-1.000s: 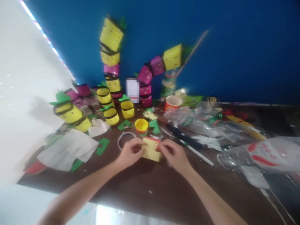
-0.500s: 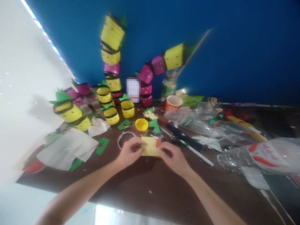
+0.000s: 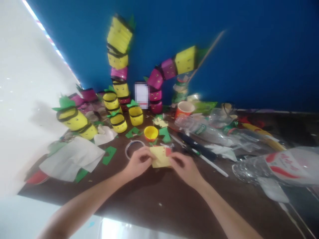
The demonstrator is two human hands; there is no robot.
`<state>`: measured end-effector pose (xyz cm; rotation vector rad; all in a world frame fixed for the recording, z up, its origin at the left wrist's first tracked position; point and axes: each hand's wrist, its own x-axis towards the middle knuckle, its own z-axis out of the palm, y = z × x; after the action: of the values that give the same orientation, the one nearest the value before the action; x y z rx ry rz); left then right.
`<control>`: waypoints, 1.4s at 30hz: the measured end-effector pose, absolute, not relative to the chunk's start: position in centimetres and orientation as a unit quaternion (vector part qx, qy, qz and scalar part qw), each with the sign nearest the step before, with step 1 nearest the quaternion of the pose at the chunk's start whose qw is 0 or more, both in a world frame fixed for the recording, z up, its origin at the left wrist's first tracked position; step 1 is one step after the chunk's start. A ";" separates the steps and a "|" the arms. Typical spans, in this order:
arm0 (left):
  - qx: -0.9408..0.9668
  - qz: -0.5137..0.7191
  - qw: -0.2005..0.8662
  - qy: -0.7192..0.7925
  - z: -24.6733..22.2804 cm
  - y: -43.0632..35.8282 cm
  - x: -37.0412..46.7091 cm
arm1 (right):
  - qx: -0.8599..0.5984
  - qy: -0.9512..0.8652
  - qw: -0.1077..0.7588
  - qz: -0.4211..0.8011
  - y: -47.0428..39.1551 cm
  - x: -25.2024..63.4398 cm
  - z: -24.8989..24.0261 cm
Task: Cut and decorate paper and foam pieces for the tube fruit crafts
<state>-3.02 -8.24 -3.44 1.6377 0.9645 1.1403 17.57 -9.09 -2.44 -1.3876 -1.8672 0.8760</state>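
A small pale yellow paper (image 3: 160,158) with a red patch at its upper right is held up over the dark table. My left hand (image 3: 140,161) pinches its left edge, and my right hand (image 3: 184,166) grips the right edge beside the red patch. Just beyond the paper sits a small yellow cup (image 3: 151,133) with an orange outside. A roll of tape (image 3: 127,150) lies behind my left hand, partly covered by it. Green paper scraps (image 3: 109,155) are scattered around.
Yellow and purple decorated cups (image 3: 118,122) stand at the back left, some stacked against the blue wall. A white cloth or paper (image 3: 74,157) lies left. Right are a dark cutter-like tool (image 3: 196,145), a white pen (image 3: 211,165), and plastic bottles (image 3: 289,165).
The yellow paper has tilted slightly and dipped a little between my hands. Both hands keep hold of it and have hardly moved.
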 end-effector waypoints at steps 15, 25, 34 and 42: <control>0.653 0.457 0.451 0.402 -3.3 -8.4 -3.0 | -0.528 -0.722 0.315 0.317 -9.2 17.5 -2.5; 0.644 0.442 0.481 0.397 -3.6 -8.5 -3.0 | -0.502 -0.745 0.307 0.313 -9.2 17.3 -2.3; 0.638 0.438 0.430 0.465 -3.6 -8.3 -3.2 | -0.597 -0.743 0.303 -0.005 -7.3 20.7 -2.3; 0.638 0.433 0.418 0.480 -3.6 -8.2 -3.2 | -0.664 -0.735 0.124 -0.052 -6.8 21.4 -1.5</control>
<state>-3.22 -8.25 -3.63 1.6019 1.2031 1.0871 21.39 -6.82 -1.51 -1.9368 -2.1445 -0.1520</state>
